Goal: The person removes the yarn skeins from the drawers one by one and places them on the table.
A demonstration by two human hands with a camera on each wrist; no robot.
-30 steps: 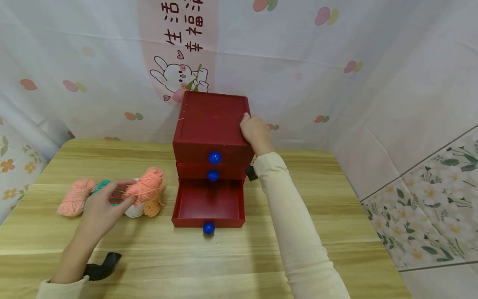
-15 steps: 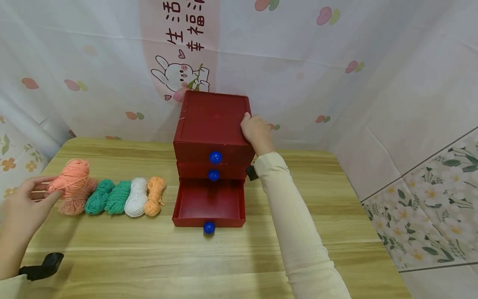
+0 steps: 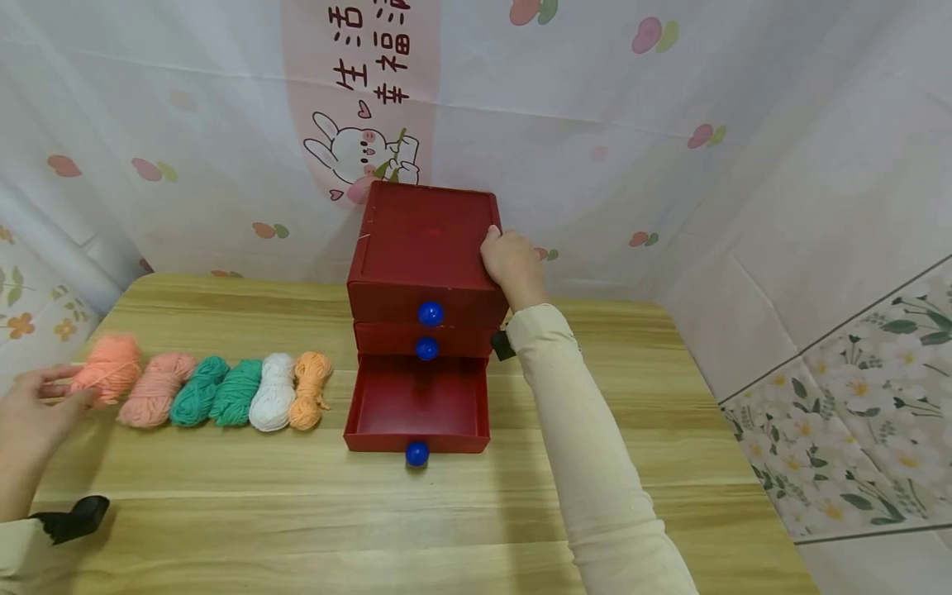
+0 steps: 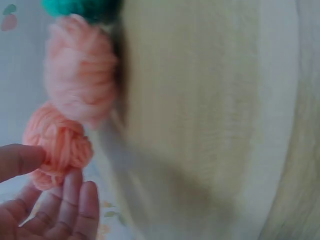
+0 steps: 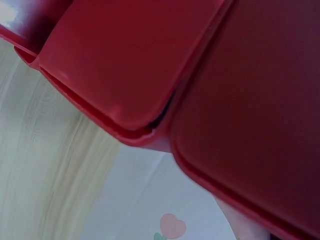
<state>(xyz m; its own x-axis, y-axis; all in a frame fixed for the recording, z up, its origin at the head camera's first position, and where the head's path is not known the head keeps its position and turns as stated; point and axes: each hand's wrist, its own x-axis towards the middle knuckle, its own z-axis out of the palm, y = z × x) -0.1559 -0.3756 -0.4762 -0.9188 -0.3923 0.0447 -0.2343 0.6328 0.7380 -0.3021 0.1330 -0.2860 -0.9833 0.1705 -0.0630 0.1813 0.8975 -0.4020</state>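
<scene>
At the far left of the head view, my left hand [image 3: 40, 421] holds a coral skein of yarn [image 3: 110, 369] at the outer end of a row of skeins. In the left wrist view the thumb [image 4: 22, 159] lies on one side of the coral skein and the fingers [image 4: 67, 205] on the other. Just beside it lies a paler pink skein [image 3: 158, 390]. My right hand [image 3: 515, 266] grips the top right edge of a red drawer cabinet [image 3: 431, 235], thumb on top, fingers hidden behind the side.
Two green skeins [image 3: 236, 392], a white skein [image 3: 273, 392] and an orange skein [image 3: 309, 390] continue the row on the wooden table [image 3: 297, 512]. The cabinet's bottom drawer [image 3: 416, 413] is pulled out with nothing in it; each drawer has a blue knob [image 3: 417, 454]. A printed curtain [image 3: 580, 149] hangs behind.
My left hand has carried the coral skein leftward over the row, then lowered it at the row's left end, beside the pink one. The right hand stays on the cabinet.
</scene>
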